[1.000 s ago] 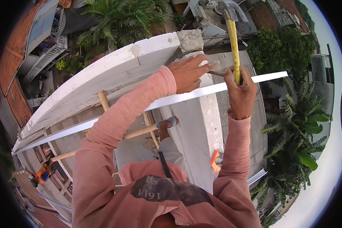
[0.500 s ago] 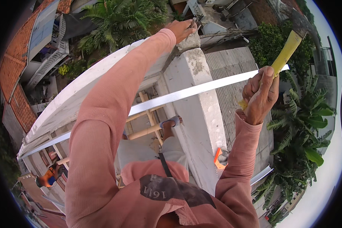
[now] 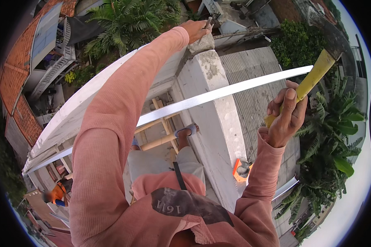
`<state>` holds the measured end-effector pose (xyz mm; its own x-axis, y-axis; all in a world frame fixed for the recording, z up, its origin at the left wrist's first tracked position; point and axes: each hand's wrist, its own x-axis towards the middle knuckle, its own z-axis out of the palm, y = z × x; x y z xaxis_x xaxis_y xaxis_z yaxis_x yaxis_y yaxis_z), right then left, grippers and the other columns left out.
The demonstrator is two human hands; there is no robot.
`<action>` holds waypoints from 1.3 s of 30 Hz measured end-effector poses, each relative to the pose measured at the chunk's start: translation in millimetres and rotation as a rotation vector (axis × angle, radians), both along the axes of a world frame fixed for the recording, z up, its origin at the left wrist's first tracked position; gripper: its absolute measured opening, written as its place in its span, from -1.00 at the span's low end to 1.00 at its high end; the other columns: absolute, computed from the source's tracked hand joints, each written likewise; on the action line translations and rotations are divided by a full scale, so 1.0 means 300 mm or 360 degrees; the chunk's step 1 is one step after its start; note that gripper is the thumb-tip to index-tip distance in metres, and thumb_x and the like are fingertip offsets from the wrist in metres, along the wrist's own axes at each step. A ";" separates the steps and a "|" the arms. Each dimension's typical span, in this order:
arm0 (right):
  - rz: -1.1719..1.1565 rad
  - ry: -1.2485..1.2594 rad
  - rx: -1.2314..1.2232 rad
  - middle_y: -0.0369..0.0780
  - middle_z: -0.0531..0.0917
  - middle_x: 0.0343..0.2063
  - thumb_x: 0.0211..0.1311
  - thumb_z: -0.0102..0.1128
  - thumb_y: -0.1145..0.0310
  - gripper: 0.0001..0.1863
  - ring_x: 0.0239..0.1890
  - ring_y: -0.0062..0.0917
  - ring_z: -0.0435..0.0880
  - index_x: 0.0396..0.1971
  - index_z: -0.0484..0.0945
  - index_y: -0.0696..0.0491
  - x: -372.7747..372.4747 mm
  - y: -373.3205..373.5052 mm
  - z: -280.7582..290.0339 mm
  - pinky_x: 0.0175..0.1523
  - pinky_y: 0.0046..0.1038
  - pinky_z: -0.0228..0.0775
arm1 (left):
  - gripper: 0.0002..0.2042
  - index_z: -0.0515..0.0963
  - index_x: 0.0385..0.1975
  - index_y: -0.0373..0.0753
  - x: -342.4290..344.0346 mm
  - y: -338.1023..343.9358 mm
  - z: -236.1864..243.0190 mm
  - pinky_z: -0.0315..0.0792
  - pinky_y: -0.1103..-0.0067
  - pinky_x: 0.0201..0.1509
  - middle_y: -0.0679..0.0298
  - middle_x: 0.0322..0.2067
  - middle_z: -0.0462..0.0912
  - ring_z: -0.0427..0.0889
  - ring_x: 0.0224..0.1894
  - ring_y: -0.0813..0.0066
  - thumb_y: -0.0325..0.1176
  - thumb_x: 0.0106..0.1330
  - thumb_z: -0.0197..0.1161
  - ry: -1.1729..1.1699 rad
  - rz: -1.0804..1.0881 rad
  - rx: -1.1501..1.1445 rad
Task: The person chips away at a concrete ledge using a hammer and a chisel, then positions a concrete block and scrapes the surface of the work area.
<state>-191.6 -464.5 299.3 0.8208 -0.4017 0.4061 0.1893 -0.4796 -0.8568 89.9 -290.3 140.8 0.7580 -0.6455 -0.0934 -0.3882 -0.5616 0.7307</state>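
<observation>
My left hand (image 3: 196, 31) reaches to a rough concrete block (image 3: 200, 45) atop the wall corner, fingers closed on a small metal piece (image 3: 209, 23), probably a nail, upright on it. My right hand (image 3: 287, 113) grips a hammer by its yellow handle (image 3: 316, 75); its blurred head is raised at the upper right. A long silver metal strip (image 3: 222, 93) runs diagonally beneath my left arm, across the white block wall (image 3: 214, 76), with its end behind the hammer.
A curved white wall (image 3: 78, 99) borders the left. Bamboo scaffolding (image 3: 156, 144) supports my feet. An orange tool (image 3: 239, 169) sits on the wall; a person in orange (image 3: 57, 192) is lower left. A corrugated roof (image 3: 247, 66) and trees lie right.
My left hand moved forward from above the strip onto the concrete block with the metal piece. My right hand carried the hammer rightward, then slightly lower.
</observation>
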 end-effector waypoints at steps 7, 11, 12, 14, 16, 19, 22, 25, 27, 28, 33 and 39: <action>0.0039 0.0130 0.0204 -0.37 0.38 -0.58 0.56 0.01 0.16 -0.52 -0.69 -0.80 0.24 0.23 0.35 0.22 0.004 0.064 0.024 -0.60 -0.67 0.15 | -0.65 0.51 0.15 -0.07 0.008 -0.027 -0.003 0.45 0.25 0.04 0.01 -0.18 0.70 0.65 -0.09 -0.04 -0.08 0.49 0.07 -0.0004 -0.0257 0.0025; -0.0033 -0.0137 0.0021 -0.35 0.43 -0.54 0.57 -0.01 0.18 -0.54 -0.68 -0.81 0.26 0.21 0.35 0.26 0.050 0.071 0.037 -0.61 -0.69 0.12 | -0.66 0.52 0.14 -0.08 0.008 -0.027 -0.030 0.43 0.25 0.07 0.00 -0.12 0.69 0.63 -0.02 -0.06 -0.10 0.48 0.08 -0.0052 -0.0366 -0.0016; -0.0063 -0.0302 -0.0109 -0.35 0.45 -0.54 0.58 -0.04 0.20 -0.55 -0.68 -0.83 0.27 0.19 0.35 0.27 0.069 0.073 0.059 -0.61 -0.71 0.09 | -0.65 0.52 0.14 -0.08 0.005 -0.028 -0.036 0.42 0.24 0.09 0.00 -0.09 0.69 0.62 0.00 -0.08 -0.09 0.48 0.08 -0.0071 -0.0361 0.0013; -0.0136 -0.0279 -0.0045 -0.34 0.45 -0.54 0.58 -0.04 0.17 -0.53 -0.68 -0.83 0.25 0.19 0.33 0.29 0.100 0.114 0.127 -0.61 -0.71 0.08 | -0.65 0.52 0.13 -0.08 0.007 -0.012 -0.042 0.41 0.23 0.11 -0.01 -0.05 0.68 0.61 0.03 -0.10 -0.09 0.48 0.08 -0.0091 -0.0347 0.0047; -0.0059 -0.0298 -0.0033 -0.34 0.45 -0.53 0.56 0.00 0.17 -0.52 -0.67 -0.84 0.26 0.21 0.33 0.26 0.122 0.122 0.163 -0.61 -0.71 0.06 | -0.62 0.51 0.16 -0.08 0.011 -0.010 -0.040 0.41 0.22 0.12 -0.01 -0.02 0.67 0.59 0.06 -0.13 -0.06 0.47 0.09 0.0010 -0.0338 0.0086; 0.0018 -0.0148 -0.0081 -0.41 0.40 -0.58 0.57 -0.01 0.13 -0.53 -0.67 -0.81 0.29 0.20 0.33 0.21 0.186 0.109 0.055 -0.58 -0.68 0.13 | -0.74 0.53 0.05 -0.02 0.002 -0.012 -0.044 0.45 0.25 -0.02 0.10 -0.23 0.69 0.67 -0.13 0.08 -0.12 0.48 0.10 -0.0044 -0.0282 -0.0028; 0.0097 0.0381 -0.0829 0.04 0.62 -0.53 0.55 0.00 0.26 -0.68 -0.57 -0.19 0.68 0.10 0.34 0.16 0.201 0.085 -0.179 -0.48 -0.33 0.41 | -0.75 0.53 0.04 -0.03 0.021 -0.021 -0.039 0.45 0.27 -0.04 0.12 -0.26 0.69 0.67 -0.17 0.13 -0.14 0.47 0.11 -0.0134 -0.0301 0.0020; 0.0187 0.0533 -0.0767 0.03 0.59 -0.58 0.54 0.02 0.26 -0.70 -0.59 -0.13 0.66 0.09 0.35 0.13 0.186 0.073 -0.214 -0.50 -0.29 0.37 | -0.65 0.53 0.11 -0.09 0.002 -0.054 0.003 0.41 0.24 0.13 0.02 -0.08 0.69 0.62 0.02 -0.06 -0.06 0.48 0.08 -0.0014 -0.0351 0.0170; 0.0149 0.0321 -0.0785 -0.01 0.58 -0.59 0.55 0.02 0.25 -0.71 -0.63 -0.21 0.63 0.07 0.37 0.12 0.197 0.108 -0.147 -0.52 -0.32 0.34 | -0.66 0.54 0.10 -0.08 -0.008 -0.026 -0.016 0.41 0.25 0.13 0.04 -0.10 0.69 0.62 0.00 -0.04 -0.07 0.48 0.08 0.0013 -0.0346 0.0119; 0.0076 0.0192 -0.0843 -0.07 0.56 -0.61 0.55 0.02 0.24 -0.70 -0.65 -0.36 0.58 0.08 0.39 0.12 0.212 0.121 -0.090 -0.51 -0.38 0.34 | -0.68 0.54 0.08 -0.08 0.004 -0.015 -0.012 0.42 0.25 0.13 0.06 -0.12 0.70 0.63 -0.02 -0.01 -0.09 0.48 0.07 -0.0001 -0.0337 0.0053; -0.0149 -0.0148 -0.0338 -0.23 0.56 -0.52 0.56 0.01 0.18 -0.60 -0.55 -0.61 0.52 0.10 0.35 0.22 0.205 0.166 0.033 -0.47 -0.57 0.34 | -0.68 0.55 0.06 -0.09 -0.001 0.011 -0.027 0.42 0.25 0.11 0.05 -0.13 0.70 0.64 -0.02 -0.01 -0.09 0.49 0.07 0.0005 -0.0370 0.0133; 0.0266 0.0737 -0.0735 0.03 0.58 -0.54 0.53 0.05 0.30 -0.70 -0.59 -0.15 0.59 0.06 0.35 0.19 0.129 0.109 -0.235 -0.47 -0.34 0.40 | -0.64 0.52 0.12 -0.10 -0.038 -0.036 0.028 0.43 0.18 0.10 -0.03 -0.10 0.69 0.63 -0.01 -0.09 -0.05 0.49 0.06 -0.0111 -0.0356 0.0377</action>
<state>-152.9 -431.9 228.9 0.9876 -0.1236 0.0971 -0.0445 -0.8124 -0.5814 78.5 -301.3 149.1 0.6098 -0.7632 -0.2137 -0.5657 -0.6080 0.5571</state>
